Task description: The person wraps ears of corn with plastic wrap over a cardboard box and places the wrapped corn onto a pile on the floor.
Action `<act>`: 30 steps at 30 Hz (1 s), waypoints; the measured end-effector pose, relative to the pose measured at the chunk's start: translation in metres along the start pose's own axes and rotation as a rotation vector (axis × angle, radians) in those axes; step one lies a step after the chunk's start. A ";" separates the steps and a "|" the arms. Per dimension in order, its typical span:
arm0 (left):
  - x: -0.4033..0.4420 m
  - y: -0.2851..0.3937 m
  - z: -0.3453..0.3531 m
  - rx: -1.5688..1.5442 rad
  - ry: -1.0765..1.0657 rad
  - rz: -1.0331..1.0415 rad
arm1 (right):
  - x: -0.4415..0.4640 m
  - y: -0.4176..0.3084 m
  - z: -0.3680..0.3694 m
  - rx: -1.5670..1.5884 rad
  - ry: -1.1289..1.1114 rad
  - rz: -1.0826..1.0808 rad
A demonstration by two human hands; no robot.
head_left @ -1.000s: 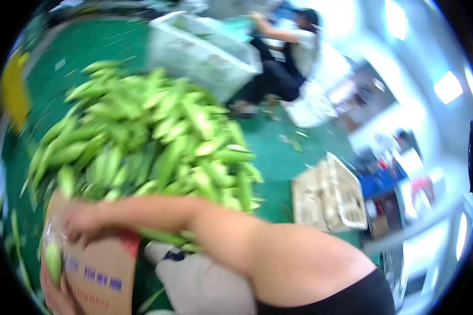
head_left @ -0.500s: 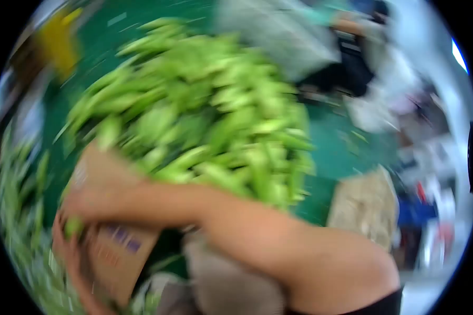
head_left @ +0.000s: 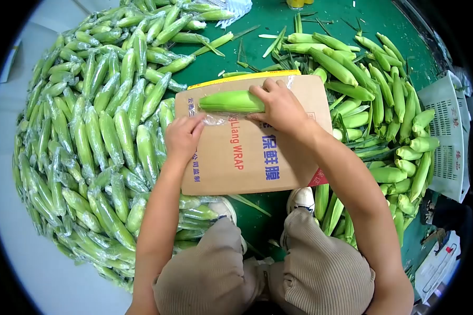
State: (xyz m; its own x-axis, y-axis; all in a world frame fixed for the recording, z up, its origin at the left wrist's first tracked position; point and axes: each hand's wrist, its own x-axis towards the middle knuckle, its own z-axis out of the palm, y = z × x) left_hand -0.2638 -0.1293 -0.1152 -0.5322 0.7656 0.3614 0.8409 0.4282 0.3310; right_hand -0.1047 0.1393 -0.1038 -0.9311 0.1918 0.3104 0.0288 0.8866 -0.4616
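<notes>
A green ear of corn in its husk (head_left: 226, 101) lies across the top of a cardboard box (head_left: 210, 176) printed with "WRAP". My right hand (head_left: 282, 107) grips its right end, thumb below and fingers over the top. Clear cling film (head_left: 215, 119) shows under and in front of the ear. At the film's left edge is my left hand (head_left: 184, 137), its fingers curled and pressed together on the film. A yellow strip (head_left: 236, 79) runs along the far edge of the box.
Many film-wrapped ears of corn (head_left: 110, 134) are heaped on the left. Unwrapped ears (head_left: 383, 100) are piled on the right, beside a white plastic crate (head_left: 446, 128). Loose husk leaves litter the green floor (head_left: 268, 23). My shoes (head_left: 301, 199) stand close to the box.
The view has swung from the unwrapped corn heap to centre on the box. My right arm, stretched across before, is now bent with its hand on the ear over the box.
</notes>
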 end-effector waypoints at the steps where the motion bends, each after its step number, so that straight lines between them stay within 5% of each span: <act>1: -0.001 0.001 0.001 0.012 -0.008 -0.026 | -0.005 -0.002 0.000 0.002 0.008 0.010; 4: -0.006 0.007 0.005 0.189 0.002 -0.082 | -0.016 -0.007 0.000 -0.081 0.082 0.053; 7: -0.033 0.013 -0.002 -0.473 0.288 -0.660 | -0.022 -0.016 -0.016 -0.134 -0.055 0.034; 10: -0.067 0.044 -0.008 -0.948 0.446 -0.554 | -0.031 -0.028 -0.031 0.014 -0.403 -0.076; 14: -0.086 0.101 -0.003 -0.135 0.007 0.191 | -0.054 -0.049 -0.027 0.030 -0.472 -0.164; 17: -0.054 0.101 -0.006 -0.042 -0.183 0.094 | -0.043 -0.051 -0.025 -0.105 -0.091 -0.159; 21: 0.059 0.065 0.003 0.228 -0.353 -0.044 | -0.009 -0.038 -0.008 -0.165 -0.061 -0.085; 25: 0.094 0.031 0.015 0.212 0.204 -0.107 | 0.024 -0.013 -0.003 -0.193 -0.027 -0.100; 30: 0.041 0.076 0.013 0.142 0.062 0.219 | 0.041 0.004 -0.011 0.125 -0.292 -0.057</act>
State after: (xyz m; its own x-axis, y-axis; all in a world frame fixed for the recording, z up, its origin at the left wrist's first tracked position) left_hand -0.2208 -0.0593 -0.0864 -0.3373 0.8187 0.4647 0.9398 0.3220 0.1149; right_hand -0.1383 0.1557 -0.0837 -0.9954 -0.0014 0.0957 -0.0544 0.8304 -0.5545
